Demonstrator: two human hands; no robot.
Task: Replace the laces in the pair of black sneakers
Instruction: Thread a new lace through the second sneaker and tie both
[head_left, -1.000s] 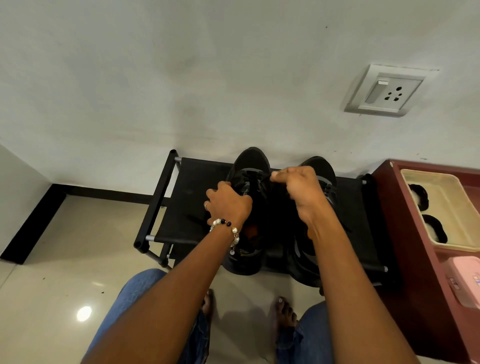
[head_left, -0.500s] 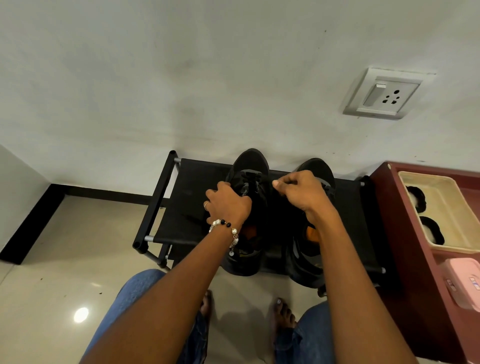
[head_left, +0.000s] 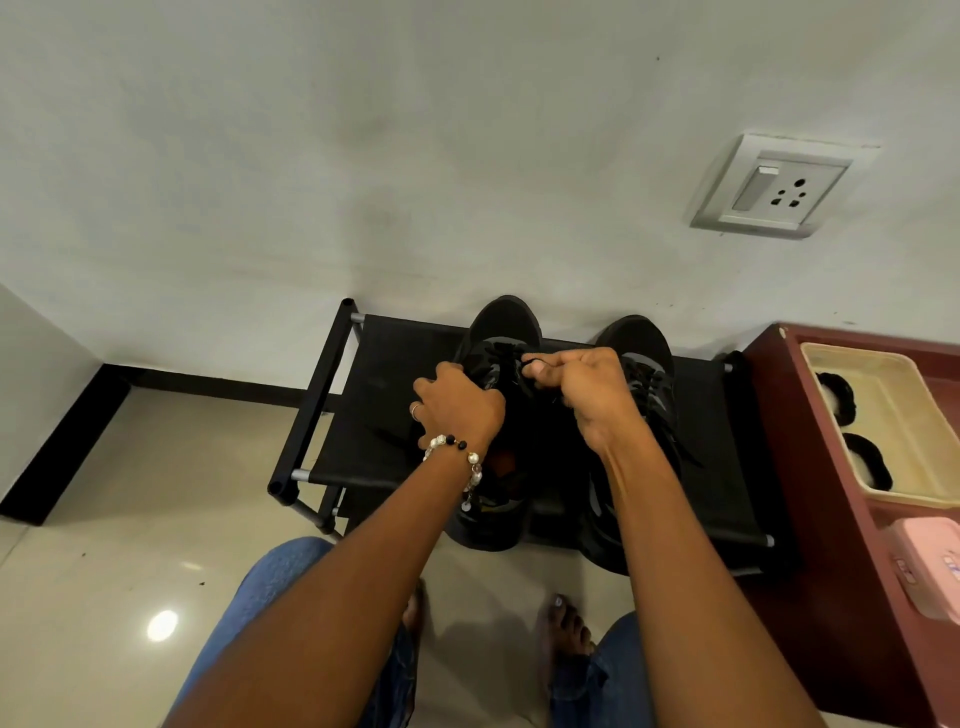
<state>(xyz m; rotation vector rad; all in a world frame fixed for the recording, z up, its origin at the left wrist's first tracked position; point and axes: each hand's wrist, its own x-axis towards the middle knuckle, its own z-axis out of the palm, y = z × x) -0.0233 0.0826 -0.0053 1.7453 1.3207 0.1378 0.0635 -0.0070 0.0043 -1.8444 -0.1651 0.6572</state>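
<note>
Two black sneakers stand toe to the wall on a low black shoe rack (head_left: 384, 374). The left sneaker (head_left: 506, 322) is under both hands; the right sneaker (head_left: 641, 343) stands beside it. My left hand (head_left: 460, 402), with a bead bracelet on the wrist, grips the left sneaker's upper from the left side. My right hand (head_left: 582, 382) pinches a black lace (head_left: 532, 359) between thumb and fingers above that sneaker's tongue. The eyelets are hidden by my hands.
A dark red cabinet (head_left: 826, 467) stands right of the rack, carrying a cream tray (head_left: 883, 415) with black items and a pink box (head_left: 930, 566). A wall socket (head_left: 774, 184) is up right. My knees in jeans and bare feet are on the tiled floor below.
My right hand has lifted slightly and shifted along the lace over the left sneaker's tongue. My left hand has stayed on the sneaker.
</note>
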